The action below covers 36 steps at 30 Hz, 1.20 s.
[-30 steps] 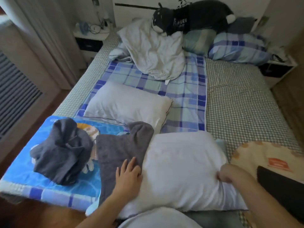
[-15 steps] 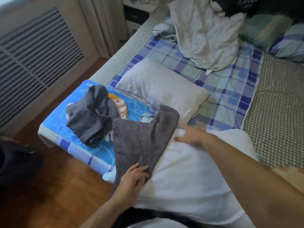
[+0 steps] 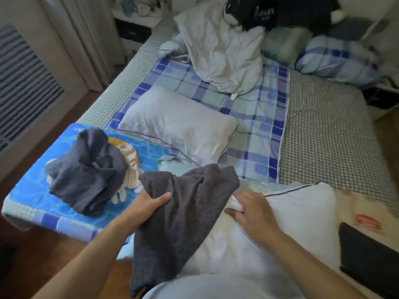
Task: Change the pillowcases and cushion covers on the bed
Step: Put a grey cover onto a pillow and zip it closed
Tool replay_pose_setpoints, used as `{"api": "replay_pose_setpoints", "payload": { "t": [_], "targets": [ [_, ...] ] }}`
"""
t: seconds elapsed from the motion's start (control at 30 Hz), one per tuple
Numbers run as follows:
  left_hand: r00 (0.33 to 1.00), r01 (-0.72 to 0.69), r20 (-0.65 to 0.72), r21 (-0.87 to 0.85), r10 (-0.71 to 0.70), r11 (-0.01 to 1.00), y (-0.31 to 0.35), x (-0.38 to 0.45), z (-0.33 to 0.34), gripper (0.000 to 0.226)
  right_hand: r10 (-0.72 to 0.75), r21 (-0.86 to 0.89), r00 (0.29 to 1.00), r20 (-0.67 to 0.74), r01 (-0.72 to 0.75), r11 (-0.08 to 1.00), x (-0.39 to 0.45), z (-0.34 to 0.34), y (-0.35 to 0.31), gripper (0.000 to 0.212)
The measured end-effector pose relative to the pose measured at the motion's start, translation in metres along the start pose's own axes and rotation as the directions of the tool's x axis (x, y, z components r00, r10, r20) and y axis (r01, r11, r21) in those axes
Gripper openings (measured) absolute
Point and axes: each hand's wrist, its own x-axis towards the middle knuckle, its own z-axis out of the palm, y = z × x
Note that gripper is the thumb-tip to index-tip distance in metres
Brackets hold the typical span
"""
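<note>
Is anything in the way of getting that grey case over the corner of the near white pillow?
Nothing visible. The left hand grips the grey pillowcase, the right hand pinches the white pillow by its corner, and case and corner already meet there.

Honestly we can't read anything here. The black plush toy [image 3: 280,14] has pale lettering on it, but it's too blurry to make out, and the red label [image 3: 368,221] on the beige cushion is just a smudge.
</note>
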Motion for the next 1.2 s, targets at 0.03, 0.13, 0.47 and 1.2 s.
{"api": "replay_pose_setpoints", "payload": {
  "t": [0.03,0.13,0.47,1.2],
  "targets": [
    [0.999,-0.036,0.021,0.025,0.035,0.999,0.005,-0.007,0.011,0.035,0.070,0.037,0.997,0.028,-0.071,0.997,-0.006,-0.008,0.004,0.034],
    [0.990,-0.137,-0.026,0.007,0.138,0.990,0.024,-0.027,0.020,0.024,0.294,0.281,0.929,0.227,-0.351,0.893,-0.017,-0.043,0.011,0.032],
    [0.890,-0.453,0.027,-0.073,0.456,0.888,0.115,-0.069,0.018,0.029,0.567,0.328,0.522,0.637,-0.850,0.413,0.068,-0.082,0.075,0.080],
    [0.783,-0.113,-0.397,0.666,0.478,0.738,0.104,0.042,0.064,0.066,0.831,0.695,0.391,-0.396,-0.465,0.549,-0.018,-0.126,0.094,0.021]
  ]
}}
